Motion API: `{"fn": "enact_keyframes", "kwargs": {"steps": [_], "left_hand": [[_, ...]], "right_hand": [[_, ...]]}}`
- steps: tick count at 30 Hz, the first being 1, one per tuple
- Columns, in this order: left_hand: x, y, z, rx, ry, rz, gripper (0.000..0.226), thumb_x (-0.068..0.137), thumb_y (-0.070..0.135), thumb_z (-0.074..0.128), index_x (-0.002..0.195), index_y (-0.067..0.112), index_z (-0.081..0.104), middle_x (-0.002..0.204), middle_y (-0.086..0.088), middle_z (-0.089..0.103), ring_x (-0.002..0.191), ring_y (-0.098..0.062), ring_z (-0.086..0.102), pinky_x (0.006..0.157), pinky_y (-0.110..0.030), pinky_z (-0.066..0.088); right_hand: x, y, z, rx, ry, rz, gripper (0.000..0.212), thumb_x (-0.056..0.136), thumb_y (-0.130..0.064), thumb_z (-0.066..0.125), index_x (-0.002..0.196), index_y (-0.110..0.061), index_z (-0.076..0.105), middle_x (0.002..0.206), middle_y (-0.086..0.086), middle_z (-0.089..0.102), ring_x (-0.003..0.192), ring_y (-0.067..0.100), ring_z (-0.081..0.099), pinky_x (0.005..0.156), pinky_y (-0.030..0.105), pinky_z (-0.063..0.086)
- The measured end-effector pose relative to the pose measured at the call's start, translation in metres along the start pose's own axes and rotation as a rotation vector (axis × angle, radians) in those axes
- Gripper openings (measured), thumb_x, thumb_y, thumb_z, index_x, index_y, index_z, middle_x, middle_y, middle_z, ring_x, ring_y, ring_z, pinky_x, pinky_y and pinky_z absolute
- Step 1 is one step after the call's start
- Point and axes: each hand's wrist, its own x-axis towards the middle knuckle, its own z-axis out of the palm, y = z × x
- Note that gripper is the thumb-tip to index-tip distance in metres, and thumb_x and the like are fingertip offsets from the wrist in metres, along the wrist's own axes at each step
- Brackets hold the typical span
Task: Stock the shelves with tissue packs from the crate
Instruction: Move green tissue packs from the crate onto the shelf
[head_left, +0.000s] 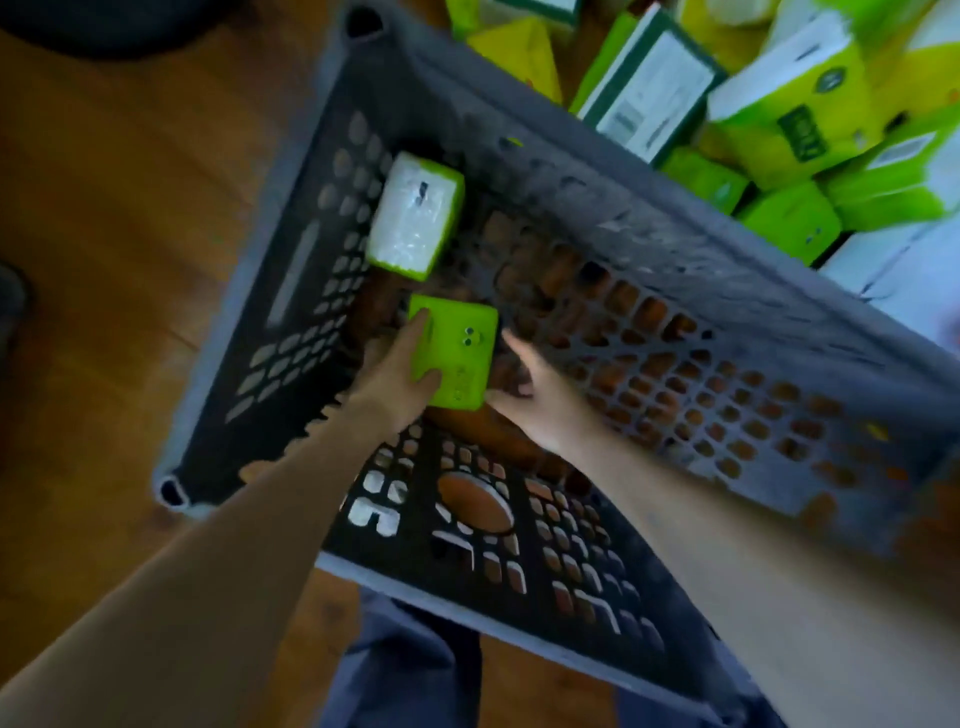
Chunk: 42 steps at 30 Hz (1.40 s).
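A big dark crate (727, 270) with lots of holes sits on a wooden floor (130, 234). The whole picture is blurry, so small things are hard to see. Two tissue packs are down in the crate. The green pack (460, 358) is near the middle of the bottom, and the left hand (395, 374) holds it, with its fingers (418, 325) lying along the left edge and the thumb pressed on the front. The right hand (535, 384) is just beside the pack's lower right corner. Its fingers curl toward the pack, but the tips are lost in the dark and the blur, so I cannot tell if they grab it or only touch it. The white pack (413, 226) with green edges lies apart, in the far left corner of the crate. Past the crate, at the top right, there is a pile of packs (789, 114) in green, yellow and white, cut off by the edge of the picture. At the bottom, blue trousers (405, 670) show under the crate.
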Motion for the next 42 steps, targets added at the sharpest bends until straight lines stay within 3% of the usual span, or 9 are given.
{"fn": "enact_keyframes", "kwargs": {"steps": [4,10,14,19,23,27,32,37,42], "left_hand": [[0.021,-0.010,0.020,-0.103,-0.030,-0.019,0.084,0.091,0.028,0.058,0.146,0.045,-0.003,0.151,-0.015,0.017,0.135,-0.033,0.031,0.105,-0.034,0.031],[0.011,-0.008,0.017,-0.274,0.018,-0.072,0.075,0.093,0.031,0.055,0.144,0.048,0.003,0.151,-0.015,0.010,0.136,-0.033,0.028,0.108,-0.032,0.027],[-0.021,-0.002,0.001,-0.508,-0.017,-0.036,0.075,0.092,0.019,0.058,0.148,0.037,0.013,0.140,0.001,0.043,0.124,-0.020,0.047,0.102,-0.039,0.042],[-0.087,0.027,-0.029,-0.685,-0.089,-0.155,0.054,0.091,0.027,0.059,0.139,0.028,0.035,0.125,-0.002,0.055,0.110,-0.025,0.055,0.088,-0.042,0.047],[-0.147,0.061,-0.060,-0.802,-0.120,-0.137,0.025,0.091,0.027,0.058,0.113,0.019,0.051,0.110,-0.006,0.061,0.099,-0.022,0.061,0.086,-0.043,0.052],[-0.213,0.095,-0.089,-0.948,0.022,-0.033,0.018,0.092,0.024,0.057,0.110,0.022,0.053,0.095,0.003,0.063,0.081,-0.008,0.063,0.075,-0.029,0.055],[-0.312,0.146,-0.129,-1.044,0.137,0.124,0.047,0.096,0.025,0.051,0.141,0.021,0.037,0.138,-0.003,0.047,0.122,-0.019,0.050,0.101,-0.037,0.043],[-0.412,0.208,-0.183,-1.016,0.203,0.322,0.055,0.094,0.025,0.050,0.145,0.029,0.031,0.143,-0.004,0.043,0.121,-0.025,0.052,0.101,-0.047,0.042],[-0.513,0.281,-0.232,-0.873,0.276,0.539,0.050,0.098,0.024,0.044,0.146,0.026,0.030,0.147,-0.001,0.038,0.129,-0.022,0.045,0.103,-0.042,0.042]], "right_hand": [[0.024,0.010,0.032,0.249,-0.037,-0.005,0.083,0.085,-0.014,0.065,0.149,-0.022,0.013,0.145,0.002,0.036,0.126,0.009,0.039,0.103,0.026,0.036],[0.016,0.001,0.039,0.472,-0.008,0.069,0.068,0.088,-0.002,0.057,0.145,-0.022,0.027,0.128,-0.005,0.041,0.108,0.007,0.046,0.078,0.004,0.040],[-0.013,-0.012,0.018,0.407,0.072,0.112,0.047,0.088,-0.007,0.058,0.132,-0.015,0.046,0.085,-0.005,0.048,0.072,0.006,0.048,0.059,0.014,0.039],[-0.066,-0.049,-0.025,0.579,0.195,0.160,0.064,0.080,-0.021,0.071,0.137,-0.026,0.042,0.130,0.000,0.048,0.117,0.013,0.049,0.106,0.034,0.039],[-0.118,-0.093,-0.063,0.775,0.082,0.137,0.041,0.087,-0.014,0.063,0.124,-0.024,0.050,0.102,-0.004,0.064,0.086,0.008,0.062,0.081,0.035,0.051],[-0.185,-0.139,-0.090,0.808,0.082,0.077,0.030,0.086,-0.016,0.065,0.111,-0.027,0.052,0.097,-0.006,0.063,0.086,0.012,0.062,0.069,0.033,0.052],[-0.294,-0.209,-0.119,0.877,0.180,0.003,0.034,0.088,-0.025,0.063,0.116,-0.034,0.047,0.111,-0.006,0.057,0.098,0.017,0.058,0.078,0.040,0.052],[-0.409,-0.273,-0.147,0.811,0.327,-0.221,0.048,0.090,-0.028,0.060,0.133,-0.035,0.041,0.116,-0.017,0.050,0.113,0.012,0.050,0.100,0.040,0.042],[-0.513,-0.328,-0.184,0.693,0.562,-0.527,0.058,0.088,-0.022,0.063,0.141,-0.023,0.037,0.147,-0.002,0.037,0.135,0.012,0.033,0.112,0.031,0.027]]}}
